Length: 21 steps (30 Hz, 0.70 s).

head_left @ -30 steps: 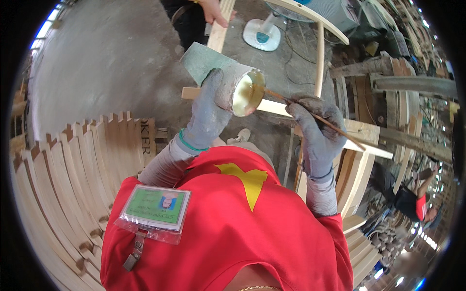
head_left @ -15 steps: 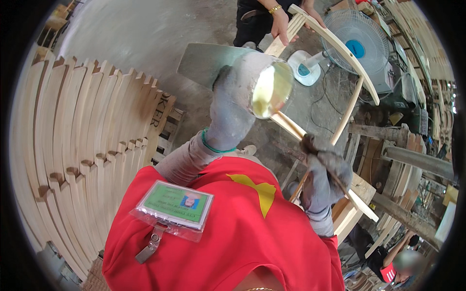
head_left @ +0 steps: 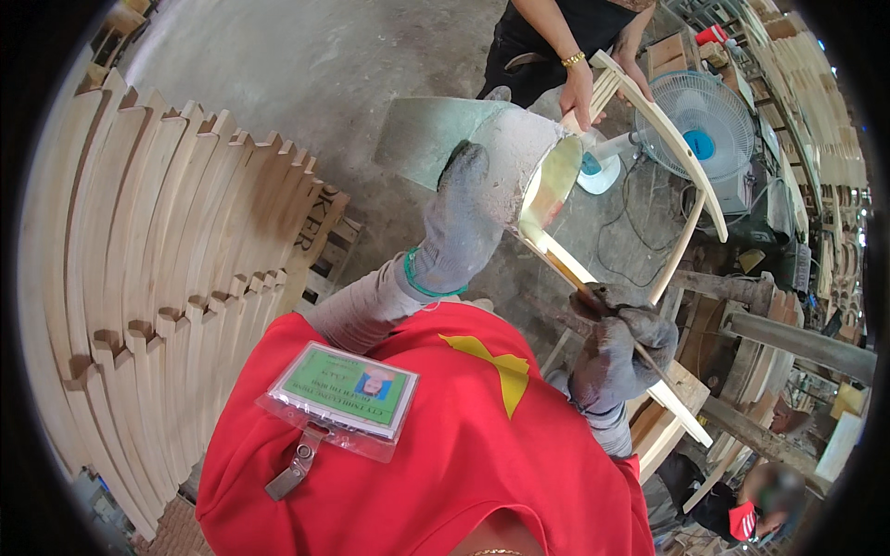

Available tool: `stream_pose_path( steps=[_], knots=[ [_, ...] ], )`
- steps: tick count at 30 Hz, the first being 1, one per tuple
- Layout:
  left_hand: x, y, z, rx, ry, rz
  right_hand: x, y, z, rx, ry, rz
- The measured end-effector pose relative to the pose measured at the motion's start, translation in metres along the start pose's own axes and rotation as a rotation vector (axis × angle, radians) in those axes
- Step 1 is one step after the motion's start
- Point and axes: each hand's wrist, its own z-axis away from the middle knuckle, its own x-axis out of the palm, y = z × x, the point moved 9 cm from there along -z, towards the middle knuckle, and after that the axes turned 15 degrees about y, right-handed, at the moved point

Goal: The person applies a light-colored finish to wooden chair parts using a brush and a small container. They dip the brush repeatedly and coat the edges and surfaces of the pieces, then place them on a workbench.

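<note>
My left hand (head_left: 456,227), in a grey glove, is wrapped round a whitish, crusted cylindrical container (head_left: 513,153), its mouth tilted toward my right side. Pale yellow residue shows inside, and a greenish translucent sheet sticks out behind it. My right hand (head_left: 619,361), in a stained grey glove, is closed round a thin brown stick (head_left: 560,267) that slants up to the container's mouth; its tip is hard to make out. Beyond both hands is a pale wooden frame (head_left: 684,153), perhaps part of a chair. A co-worker's hands (head_left: 577,93) grip its far end.
Tall stacks of curved wooden parts (head_left: 139,250) stand at left. A standing fan (head_left: 697,139) and loose cables lie beyond the frame. Metal pipes (head_left: 797,343) and timber fill the right side. Another person (head_left: 742,514) is at lower right.
The view has shifted, so the fan, frame and co-worker appear lower and further right. The container has moved right and slightly down in the picture; both hands keep their holds.
</note>
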Motion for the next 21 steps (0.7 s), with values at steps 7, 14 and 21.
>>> stream_pose_path(
  steps=[7,14,21],
  knots=[
    [0.013,0.061,-0.020,0.778,-0.254,-0.904,0.034,0.052,-0.023,0.352,0.224,-0.101],
    [-0.066,-0.002,-0.068,0.483,-0.131,-0.804,0.003,0.131,-0.027,0.345,0.229,0.182],
    [-0.082,-0.042,-0.071,0.176,-0.203,-0.275,0.003,0.157,-0.025,0.350,0.196,0.288]
  ],
)
